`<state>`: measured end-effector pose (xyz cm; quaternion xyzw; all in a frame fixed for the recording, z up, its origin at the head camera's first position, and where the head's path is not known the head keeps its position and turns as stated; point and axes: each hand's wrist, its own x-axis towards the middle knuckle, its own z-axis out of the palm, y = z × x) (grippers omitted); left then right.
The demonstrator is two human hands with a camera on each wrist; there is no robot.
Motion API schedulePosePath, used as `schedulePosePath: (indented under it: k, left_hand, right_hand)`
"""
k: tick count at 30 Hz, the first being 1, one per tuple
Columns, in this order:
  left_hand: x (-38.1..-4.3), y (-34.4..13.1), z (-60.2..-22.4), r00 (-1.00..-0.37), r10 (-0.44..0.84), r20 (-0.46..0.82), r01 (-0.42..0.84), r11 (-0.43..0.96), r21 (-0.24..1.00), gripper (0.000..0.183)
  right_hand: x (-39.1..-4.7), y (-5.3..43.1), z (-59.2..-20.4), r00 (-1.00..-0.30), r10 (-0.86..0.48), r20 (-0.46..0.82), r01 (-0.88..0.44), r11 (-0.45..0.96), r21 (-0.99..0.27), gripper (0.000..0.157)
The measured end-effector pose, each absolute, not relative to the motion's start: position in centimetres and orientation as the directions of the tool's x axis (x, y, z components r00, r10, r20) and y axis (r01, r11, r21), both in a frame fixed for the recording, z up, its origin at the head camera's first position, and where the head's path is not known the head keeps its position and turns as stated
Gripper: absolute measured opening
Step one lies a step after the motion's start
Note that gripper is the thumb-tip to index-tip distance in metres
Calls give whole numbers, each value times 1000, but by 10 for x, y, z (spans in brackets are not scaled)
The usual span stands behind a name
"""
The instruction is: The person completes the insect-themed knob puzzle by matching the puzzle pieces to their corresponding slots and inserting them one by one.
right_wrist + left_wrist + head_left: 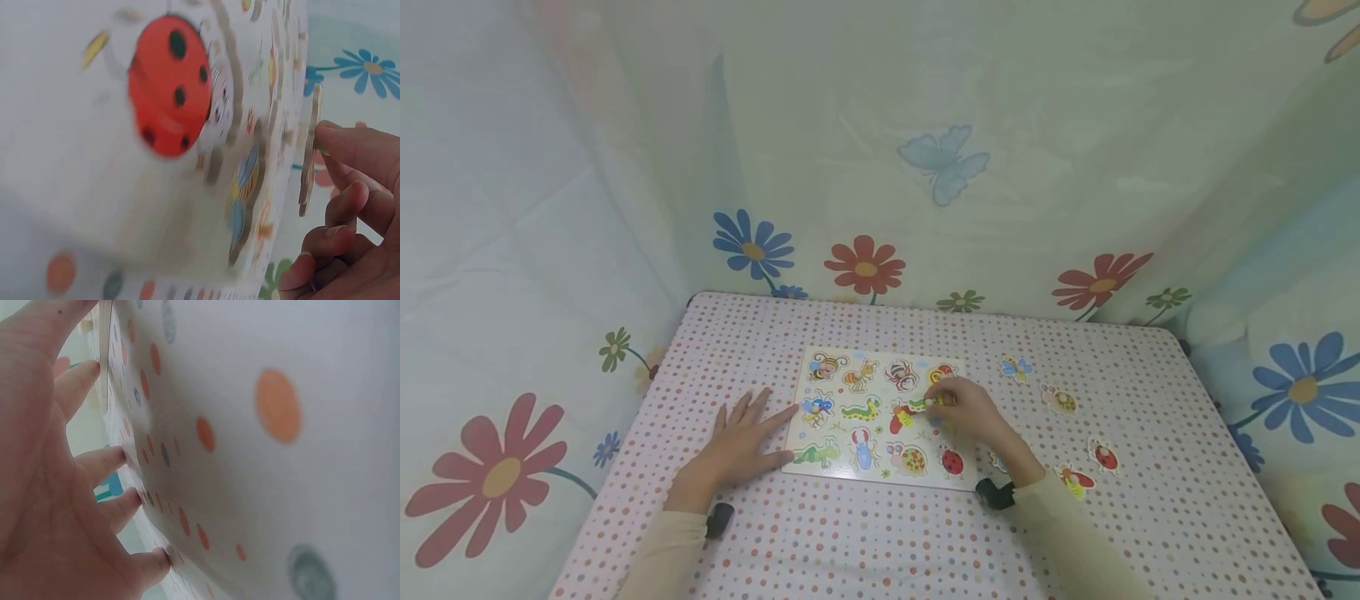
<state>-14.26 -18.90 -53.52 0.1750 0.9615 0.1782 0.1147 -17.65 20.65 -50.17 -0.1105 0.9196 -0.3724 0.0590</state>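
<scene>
A wooden insect puzzle board [925, 482] lies on the dotted table. Above its right half, my right hand [973, 412] pinches a thin puzzle piece [310, 153] between thumb and finger; in the head view it looks like a green caterpillar. In the right wrist view the piece is edge-on, held clear of the board, its picture turned away. My left hand [733, 446] lies spread beside the board's left side, with index finger and thumb at the edge and the other fingertips on the tablecloth. Below the right hand, the ladybug picture [170, 87] shows on the board.
Loose pieces lie right of the board: a blue-winged insect [1017, 368], a snail [1060, 398], a ladybug [1103, 456] and a red-and-yellow insect [1075, 481]. Another piece is partly hidden by the right wrist. Flower-printed cloth [850, 167] hangs behind the table and at its sides.
</scene>
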Motion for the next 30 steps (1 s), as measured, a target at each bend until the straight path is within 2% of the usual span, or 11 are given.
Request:
schedulePosePath:
  k: [8, 15, 30]
  left_hand:
    - [-142, -188, -534, -911, 383, -149, 307, 876, 372, 74]
    - [-142, -189, -536, -913, 377, -153, 301, 879, 371, 75]
    - [-141, -188, -536, -915, 376, -147, 301, 878, 372, 74]
  right_hand:
    - [-181, 175, -500, -948, -318, 5, -225, 657, -719, 11]
    - [-185, 144, -505, -956, -291, -42, -175, 676, -716, 10]
    - [-191, 109, -516, -942, -331, -64, -190, 677, -711, 10]
